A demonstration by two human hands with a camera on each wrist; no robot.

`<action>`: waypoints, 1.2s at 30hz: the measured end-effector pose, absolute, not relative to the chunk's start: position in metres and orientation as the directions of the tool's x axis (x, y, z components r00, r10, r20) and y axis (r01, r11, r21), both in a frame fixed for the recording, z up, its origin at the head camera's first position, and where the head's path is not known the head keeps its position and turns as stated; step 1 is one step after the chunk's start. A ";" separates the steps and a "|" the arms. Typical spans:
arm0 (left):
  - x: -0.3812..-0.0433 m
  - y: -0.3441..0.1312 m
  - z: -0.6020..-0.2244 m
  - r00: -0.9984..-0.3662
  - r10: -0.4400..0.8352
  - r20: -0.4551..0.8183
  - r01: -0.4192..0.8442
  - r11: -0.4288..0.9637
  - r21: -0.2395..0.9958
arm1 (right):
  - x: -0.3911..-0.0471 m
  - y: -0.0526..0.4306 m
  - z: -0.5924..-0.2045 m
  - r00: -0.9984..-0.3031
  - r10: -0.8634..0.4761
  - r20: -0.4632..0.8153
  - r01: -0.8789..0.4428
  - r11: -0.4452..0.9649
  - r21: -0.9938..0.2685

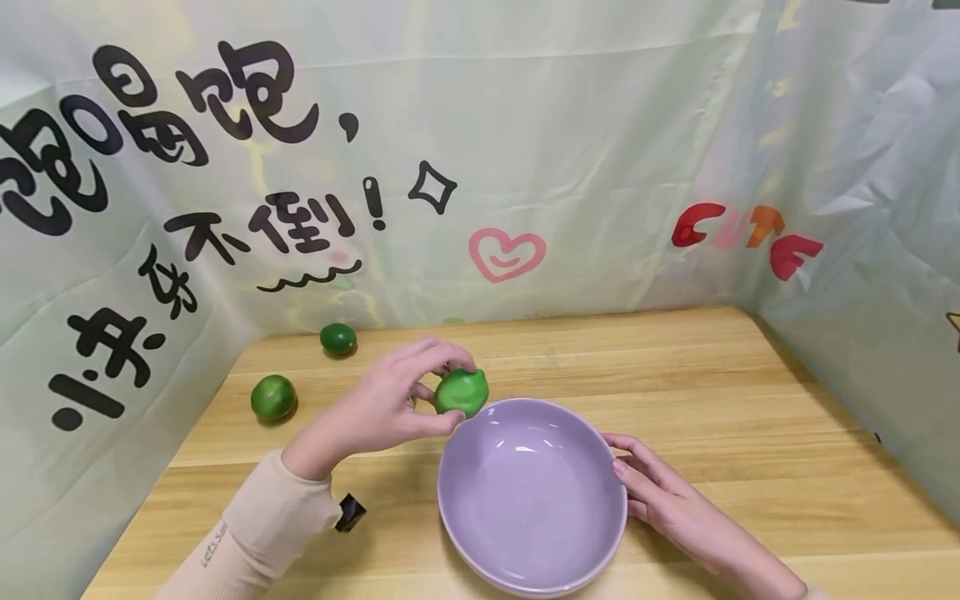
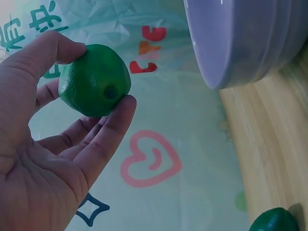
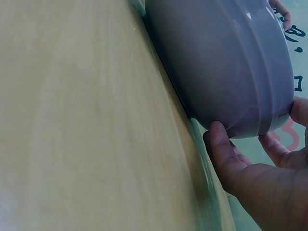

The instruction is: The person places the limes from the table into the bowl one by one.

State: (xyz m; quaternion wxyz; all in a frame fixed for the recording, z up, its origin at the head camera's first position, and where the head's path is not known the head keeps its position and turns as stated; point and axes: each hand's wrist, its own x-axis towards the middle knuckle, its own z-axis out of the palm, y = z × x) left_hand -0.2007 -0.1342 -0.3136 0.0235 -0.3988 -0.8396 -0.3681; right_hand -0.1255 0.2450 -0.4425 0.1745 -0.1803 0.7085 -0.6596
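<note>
My left hand (image 1: 401, 396) holds a green lime (image 1: 462, 392) between thumb and fingertips, just above the far left rim of the purple bowl (image 1: 532, 500). In the left wrist view the lime (image 2: 95, 81) shows a dark round stem end, the bowl (image 2: 231, 43) apart from it. The bowl stands on the table with its inside bare. My right hand (image 1: 667, 500) rests its spread fingertips against the bowl's right outer wall; in the right wrist view the fingers (image 3: 220, 144) touch the wall (image 3: 216, 67) from outside.
Two more limes, one lighter (image 1: 273, 398) and one dark (image 1: 338, 340), lie at the table's left. A bit of green shows behind my left fingers. A small black piece (image 1: 350, 512) sits by the left cuff. Printed cloth (image 1: 585, 150) walls the wooden table (image 1: 750, 400).
</note>
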 end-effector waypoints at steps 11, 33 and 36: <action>-0.195 -0.127 -0.318 -0.641 0.687 0.341 0.728 0.403 0.555 | -0.126 0.244 -0.444 -0.877 -0.480 -0.020 -0.009 0.058 -0.998; -0.197 -0.099 -0.318 -0.573 0.771 0.279 0.753 0.360 0.550 | -0.128 0.250 -0.448 -0.864 -0.503 -0.024 -0.005 0.057 -0.998; -0.197 -0.097 -0.319 -0.569 0.777 0.270 0.754 0.363 0.547 | -0.130 0.250 -0.448 -0.860 -0.509 -0.023 -0.003 0.049 -0.999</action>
